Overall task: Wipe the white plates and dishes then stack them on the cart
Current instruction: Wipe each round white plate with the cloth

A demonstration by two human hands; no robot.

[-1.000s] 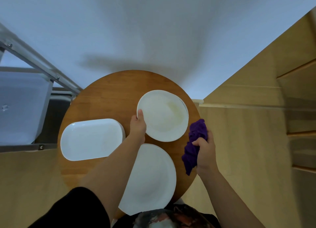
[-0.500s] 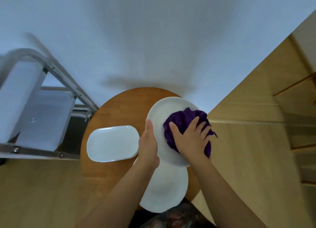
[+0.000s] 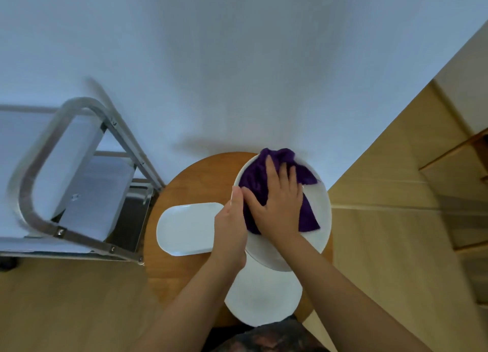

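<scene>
A round white plate (image 3: 320, 219) is lifted above the round wooden table (image 3: 190, 185). My left hand (image 3: 231, 230) grips its left rim, thumb on top. My right hand (image 3: 277, 206) lies flat, fingers straight, pressing a purple cloth (image 3: 253, 180) onto the plate's face. A second round white plate (image 3: 264, 299) lies on the table below, near me. A white oblong dish (image 3: 187, 226) lies on the table's left side. The metal cart (image 3: 66, 182) with white shelves stands to the left of the table.
A white wall fills the far side. Wooden cabinets (image 3: 422, 193) stand at the right, close to the table. Light wooden floor (image 3: 66, 299) surrounds the table and cart.
My left hand lifted the round plate off the table. My right hand brought the purple cloth onto it and has slid it toward the plate's far edge.
</scene>
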